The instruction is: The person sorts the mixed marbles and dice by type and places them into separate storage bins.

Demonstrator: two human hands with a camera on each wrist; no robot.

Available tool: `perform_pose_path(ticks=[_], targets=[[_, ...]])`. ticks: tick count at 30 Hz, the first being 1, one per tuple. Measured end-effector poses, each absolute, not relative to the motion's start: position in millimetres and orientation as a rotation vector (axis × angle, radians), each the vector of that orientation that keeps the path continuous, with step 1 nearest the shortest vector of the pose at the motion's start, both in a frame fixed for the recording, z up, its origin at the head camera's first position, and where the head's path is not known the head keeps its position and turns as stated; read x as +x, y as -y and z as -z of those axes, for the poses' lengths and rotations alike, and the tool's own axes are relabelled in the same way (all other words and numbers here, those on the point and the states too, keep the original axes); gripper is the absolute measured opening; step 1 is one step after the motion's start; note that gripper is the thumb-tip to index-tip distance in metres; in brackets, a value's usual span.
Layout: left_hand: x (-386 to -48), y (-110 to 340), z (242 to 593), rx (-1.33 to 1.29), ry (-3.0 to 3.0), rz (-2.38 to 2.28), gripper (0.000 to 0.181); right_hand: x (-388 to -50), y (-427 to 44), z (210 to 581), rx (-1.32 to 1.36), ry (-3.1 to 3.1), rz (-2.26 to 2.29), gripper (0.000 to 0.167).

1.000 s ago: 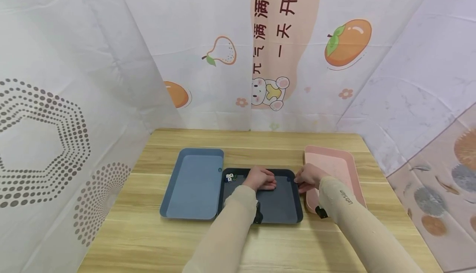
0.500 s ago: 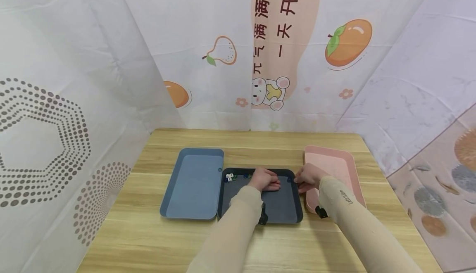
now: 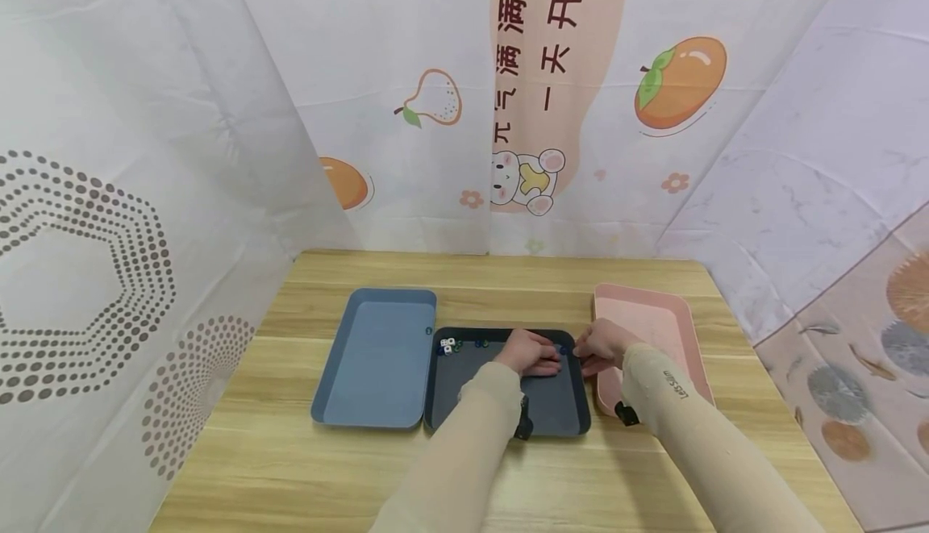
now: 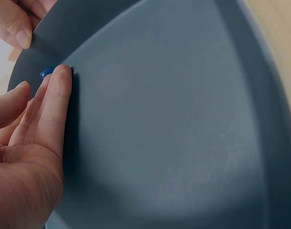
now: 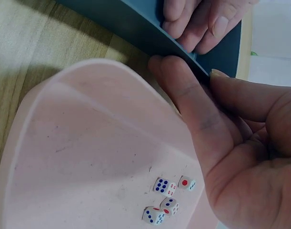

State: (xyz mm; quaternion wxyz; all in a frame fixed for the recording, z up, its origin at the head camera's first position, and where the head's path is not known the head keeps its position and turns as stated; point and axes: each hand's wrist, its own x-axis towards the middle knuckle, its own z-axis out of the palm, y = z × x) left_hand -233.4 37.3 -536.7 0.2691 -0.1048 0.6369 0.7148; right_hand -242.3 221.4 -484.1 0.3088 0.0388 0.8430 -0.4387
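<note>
My left hand (image 3: pixel 530 353) is inside the dark grey-blue tray (image 3: pixel 546 405), fingers nearly straight and close to its far right corner. In the left wrist view a small blue bead-like piece (image 4: pixel 45 73) lies by the fingertips, partly hidden; whether they touch it is unclear. My right hand (image 3: pixel 601 346) pinches that tray's right wall between thumb and fingers, as the right wrist view (image 5: pixel 231 143) shows. White dice (image 3: pixel 447 345) and small dark blue and green pieces sit in the tray's far left corner, with more small pieces (image 3: pixel 480 344) along the back wall.
To the left stands a blue tray (image 3: pixel 373 364), a small green piece (image 3: pixel 429 331) at its right edge. A pink tray (image 3: pixel 648 319) lies under my right forearm and holds several white dice (image 5: pixel 164 186). A patterned curtain (image 3: pixel 406 194) hangs behind the wooden table (image 3: pixel 508 275).
My left hand has slid right across the dark tray toward its far right corner, uncovering small pieces by the back wall. The right hand has stayed at the tray's wall.
</note>
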Motion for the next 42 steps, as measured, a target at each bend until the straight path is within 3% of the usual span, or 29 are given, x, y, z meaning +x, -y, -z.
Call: perform_pose_path(ticks=[22, 42], targets=[[-231.9, -49.0, 534.4, -0.311, -1.648, -1.907, 0.031, -240.9, -221.8, 483.1, 0.104, -2.224, 1.137, 0.023], [-234.6, -47.9, 534.6, -0.313, -1.651, -1.922, 0.031, -241.2, -221.0, 478.5, 0.076, -2.222, 1.135, 0.032]])
